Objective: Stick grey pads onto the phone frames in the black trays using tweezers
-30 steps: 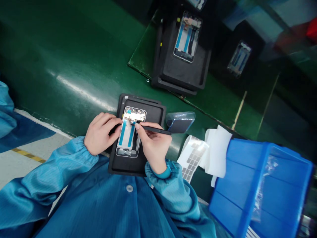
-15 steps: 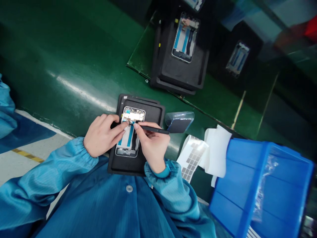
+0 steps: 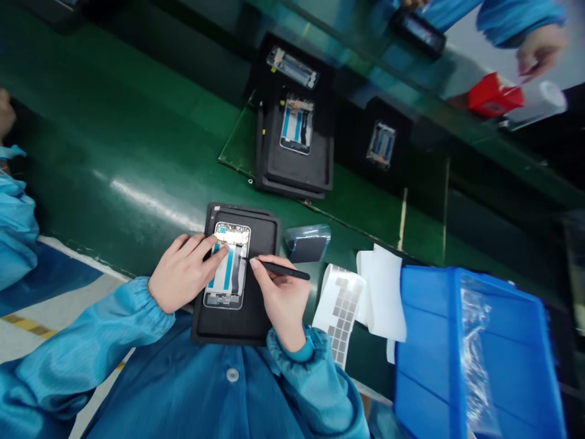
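An opened phone [image 3: 231, 277] with a bare circuit board at its top end and blue strips along its body lies in a black tray [image 3: 260, 292]. My left hand [image 3: 185, 268] holds the phone at its left edge, its fingertips and thumb at the circuit board. To the right of the phone, my right hand [image 3: 286, 299] is closed on slim black tweezers [image 3: 286, 269]. Their tip points left, close to the phone's right edge; whether it touches anything is too small to tell.
A curled clear film with a dark panel [image 3: 311, 244], a sheet of grey stickers [image 3: 342, 305], white paper [image 3: 384, 292] and a blue bin [image 3: 427, 341] stand to the right. Stacked black trays [image 3: 299, 174] bear more phones. A co-worker's hand [image 3: 543, 52] is near a red box [image 3: 493, 94].
The view has shifted, bringing more of the far side into sight. My right hand and the tweezers have drawn back from the circuit board to the phone's right edge. My left hand stays at the phone.
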A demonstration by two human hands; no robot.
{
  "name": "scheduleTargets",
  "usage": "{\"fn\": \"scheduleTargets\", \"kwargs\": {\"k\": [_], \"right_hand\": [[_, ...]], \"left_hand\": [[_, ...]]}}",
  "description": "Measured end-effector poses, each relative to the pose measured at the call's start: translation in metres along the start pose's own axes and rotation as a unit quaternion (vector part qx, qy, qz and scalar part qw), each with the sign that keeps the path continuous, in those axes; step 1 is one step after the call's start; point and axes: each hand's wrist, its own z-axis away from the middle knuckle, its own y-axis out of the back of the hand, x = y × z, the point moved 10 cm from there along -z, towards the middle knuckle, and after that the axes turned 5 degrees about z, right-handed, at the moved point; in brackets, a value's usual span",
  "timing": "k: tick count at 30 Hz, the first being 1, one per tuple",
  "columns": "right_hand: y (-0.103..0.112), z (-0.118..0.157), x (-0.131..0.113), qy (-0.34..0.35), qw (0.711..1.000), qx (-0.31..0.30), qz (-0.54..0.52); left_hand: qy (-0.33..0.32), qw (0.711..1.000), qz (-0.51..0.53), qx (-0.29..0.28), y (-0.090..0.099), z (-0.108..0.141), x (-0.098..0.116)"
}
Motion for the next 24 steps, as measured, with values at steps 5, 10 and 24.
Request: {"fn": "scheduleTargets", "kwargs": {"k": [5, 10, 24], "right_hand": [[0.004, 0.003, 0.001, 0.018, 1.0, 0.006, -0.01], [0.006, 0.005, 0.002, 0.038, 0.999, 0.017, -0.012], [0.035, 0.013, 0.008, 0.032, 0.992, 0.069, -0.096]], "left_hand": [[-0.044, 0.999, 0.001, 0.007, 0.005, 0.001, 0.002], [0.005, 1.0, -0.006, 0.019, 0.006, 0.004, -0.002], [0.316, 0.941, 0.117, 0.04, -0.007, 0.034, -0.043]]}}
